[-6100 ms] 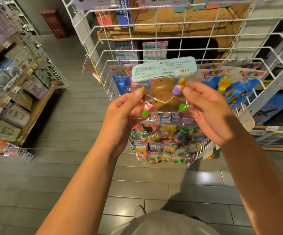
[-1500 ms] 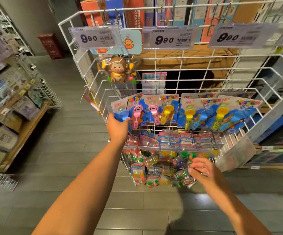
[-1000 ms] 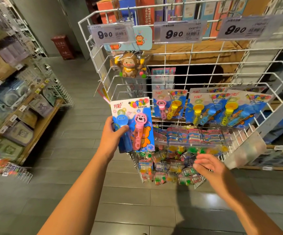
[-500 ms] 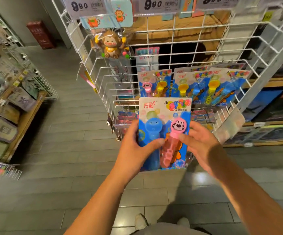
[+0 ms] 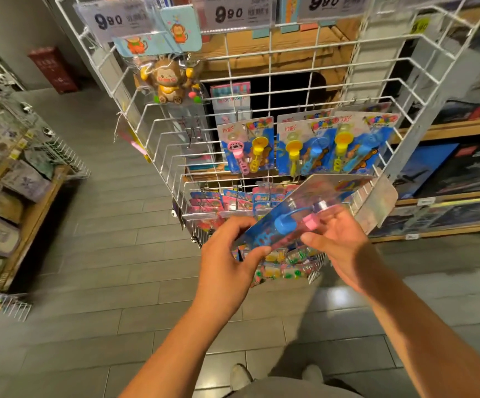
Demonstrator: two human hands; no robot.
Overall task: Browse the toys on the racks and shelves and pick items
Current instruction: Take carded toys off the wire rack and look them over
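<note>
I hold a carded bubble-wand toy pack with a blue and a pink wand, tilted nearly flat in front of the white wire rack. My left hand grips its lower left edge. My right hand pinches its right side near the pink wand. More of the same packs hang on the rack's middle hooks. A brown monkey toy in a clear bag hangs at the upper left under the price tags. Small colourful packets fill the lowest row, partly hidden by my hands.
Wooden shelves with grey boxed goods line the left aisle. Shelves with dark boxes stand to the right behind the rack. A red box sits on the grey tiled floor far back. My shoes show below.
The monkey pack went back on its hook. My left hand pulled a bubble-wand pack off the middle row, my right hand joined it, and the pack has now tipped from upright to nearly flat.
</note>
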